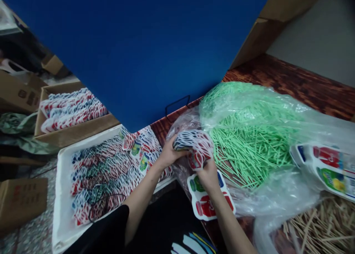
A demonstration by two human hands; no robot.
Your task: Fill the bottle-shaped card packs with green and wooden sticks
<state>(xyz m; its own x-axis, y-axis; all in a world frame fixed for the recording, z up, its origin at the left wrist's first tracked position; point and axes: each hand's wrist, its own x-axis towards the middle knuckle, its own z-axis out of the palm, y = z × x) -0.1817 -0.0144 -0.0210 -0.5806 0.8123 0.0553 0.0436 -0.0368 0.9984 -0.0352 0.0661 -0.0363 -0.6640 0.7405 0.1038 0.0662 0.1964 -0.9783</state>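
Both my hands grip one stack of red, white and blue lattice-cut plastic pieces (pixel 197 146) above the table edge. My left hand (pixel 167 154) is closed on the stack's left end. My right hand (pixel 208 175) is closed on its underside. Below my right hand lies a flat printed card (pixel 206 206) with red, green and blue shapes. Just right of the stack, a clear plastic bag holds a heap of green sticks (pixel 249 146).
A white tray (pixel 62 194) at the left holds several rows of the same lattice pieces. Behind it stands a cardboard box (pixel 69 135) with more. A blue panel (pixel 133 54) rises ahead. Printed cards (pixel 327 169) and wooden sticks (pixel 318 224) lie at the right on the dark wooden table (pixel 299 83).
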